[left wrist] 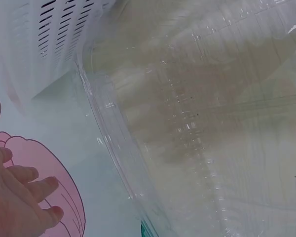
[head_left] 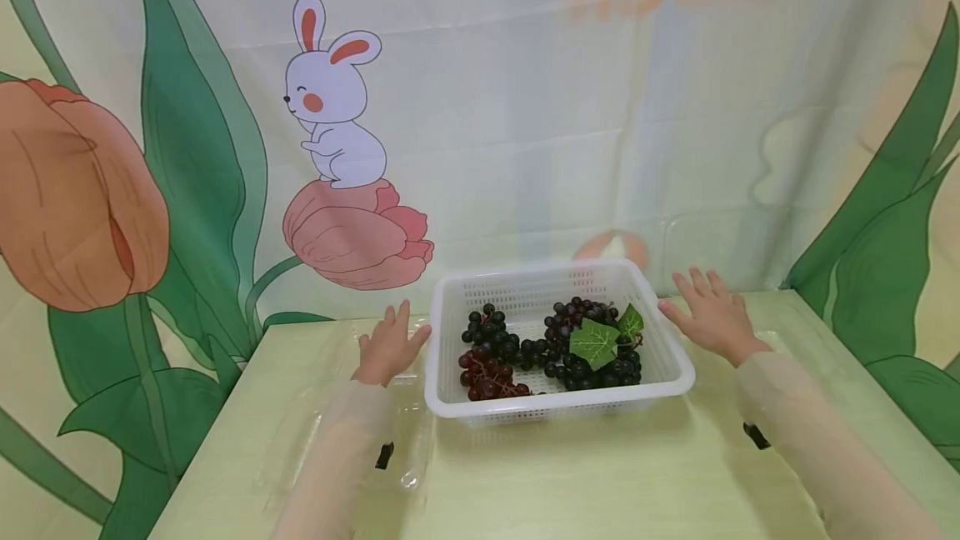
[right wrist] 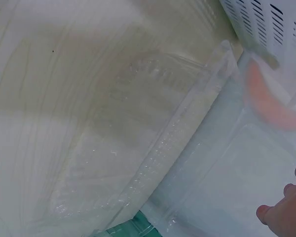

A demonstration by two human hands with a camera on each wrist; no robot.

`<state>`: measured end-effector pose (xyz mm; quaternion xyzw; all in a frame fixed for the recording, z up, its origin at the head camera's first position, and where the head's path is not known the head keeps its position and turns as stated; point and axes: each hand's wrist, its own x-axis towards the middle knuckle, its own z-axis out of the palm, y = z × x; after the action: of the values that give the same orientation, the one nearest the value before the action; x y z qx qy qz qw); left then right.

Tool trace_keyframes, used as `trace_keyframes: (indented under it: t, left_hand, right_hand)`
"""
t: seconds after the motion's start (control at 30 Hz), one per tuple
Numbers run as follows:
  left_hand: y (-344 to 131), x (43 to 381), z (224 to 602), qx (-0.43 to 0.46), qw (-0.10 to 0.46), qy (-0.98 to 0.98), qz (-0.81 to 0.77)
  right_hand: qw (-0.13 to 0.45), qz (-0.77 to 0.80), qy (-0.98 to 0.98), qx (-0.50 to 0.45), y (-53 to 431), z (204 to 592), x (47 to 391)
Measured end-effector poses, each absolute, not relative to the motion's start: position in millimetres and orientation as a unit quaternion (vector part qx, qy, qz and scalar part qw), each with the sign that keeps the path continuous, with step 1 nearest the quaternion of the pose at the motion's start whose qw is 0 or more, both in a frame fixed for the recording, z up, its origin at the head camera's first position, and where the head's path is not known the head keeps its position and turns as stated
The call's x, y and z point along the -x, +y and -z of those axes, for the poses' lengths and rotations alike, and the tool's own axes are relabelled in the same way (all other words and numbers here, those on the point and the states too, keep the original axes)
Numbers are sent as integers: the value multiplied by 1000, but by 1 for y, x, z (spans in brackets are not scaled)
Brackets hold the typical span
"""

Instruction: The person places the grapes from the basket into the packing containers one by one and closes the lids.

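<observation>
A white plastic basket (head_left: 558,400) with slotted walls stands on the table. Bunches of dark grapes (head_left: 491,332) lie in it, along with a reddish bunch (head_left: 487,379) at the front left and green leaves (head_left: 595,343) on the right. My left hand (head_left: 386,346) is just left of the basket, fingers spread, thumb close to its rim. On the other side, my right hand (head_left: 708,315) is held with straight, spread fingers near the basket's right rim. Neither hand holds anything. The wrist views show the left fingers (left wrist: 42,190) and right fingertips (right wrist: 265,214) at the frame edges.
A clear plastic tray (left wrist: 187,123) lies on the table left of the basket, under my left arm. Another clear tray (right wrist: 133,118) lies to the right. Behind the pale table (head_left: 570,482) hangs a cloth (head_left: 487,148) printed with tulips and a rabbit.
</observation>
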<state>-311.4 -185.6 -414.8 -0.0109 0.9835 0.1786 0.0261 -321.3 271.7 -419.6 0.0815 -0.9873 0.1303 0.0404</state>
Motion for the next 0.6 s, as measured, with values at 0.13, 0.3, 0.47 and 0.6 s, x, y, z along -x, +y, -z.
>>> trace_keyframes:
  t: [0.13,0.3,0.47,0.6]
  left_hand:
    - [-185,312,417,5,22,981,-192]
    - [-183,313,418,-2,18,975,-221]
    - [-181,313,418,-16,15,967,-256]
    - [-179,311,416,-29,8,963,-267]
  right_hand:
    - [45,-116,-988,-94,265,419,319]
    - [50,-103,-987,-114,257,418,317]
    - [56,-101,-985,-128,250,419,315]
    - [55,-106,-983,-138,246,421,315]
